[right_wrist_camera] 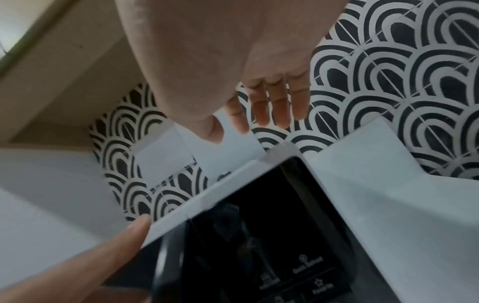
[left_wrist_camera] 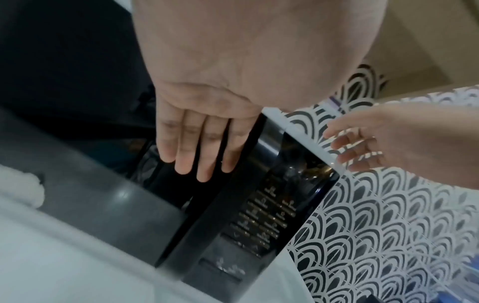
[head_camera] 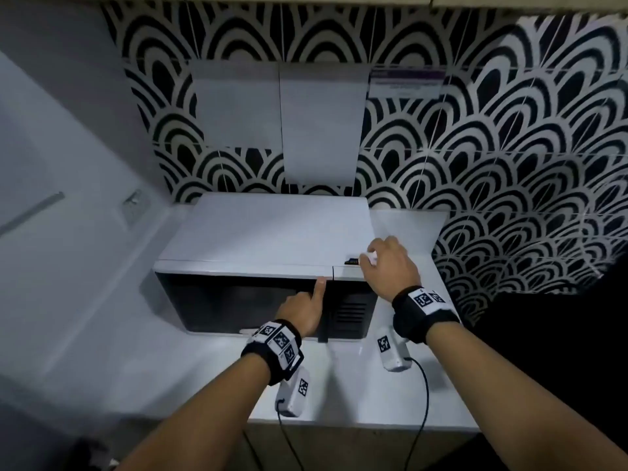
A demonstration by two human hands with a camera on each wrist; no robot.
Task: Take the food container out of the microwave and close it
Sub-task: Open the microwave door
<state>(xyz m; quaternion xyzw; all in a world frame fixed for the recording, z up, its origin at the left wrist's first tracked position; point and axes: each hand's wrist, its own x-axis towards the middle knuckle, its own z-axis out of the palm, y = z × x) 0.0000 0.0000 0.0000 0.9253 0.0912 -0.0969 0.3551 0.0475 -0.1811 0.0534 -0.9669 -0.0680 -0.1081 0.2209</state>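
A white microwave [head_camera: 265, 232] with a dark door [head_camera: 231, 300] stands on a white counter. The door looks closed, and no food container shows in any view. My left hand [head_camera: 306, 311] is at the door's right edge beside the control panel [left_wrist_camera: 267, 215]. Its fingers [left_wrist_camera: 202, 155] lie straight against the dark door and its thumb points up to the top rim. My right hand [head_camera: 387, 263] rests over the microwave's top right corner with relaxed, spread fingers [right_wrist_camera: 272, 106] and holds nothing.
The counter [head_camera: 356, 385] ends in a front edge just below my wrists. A black-and-white patterned tile wall [head_camera: 492, 147] stands behind, with white sheets [head_camera: 319, 124] hanging above the microwave. A tall white panel with a handle [head_camera: 30, 212] fills the left.
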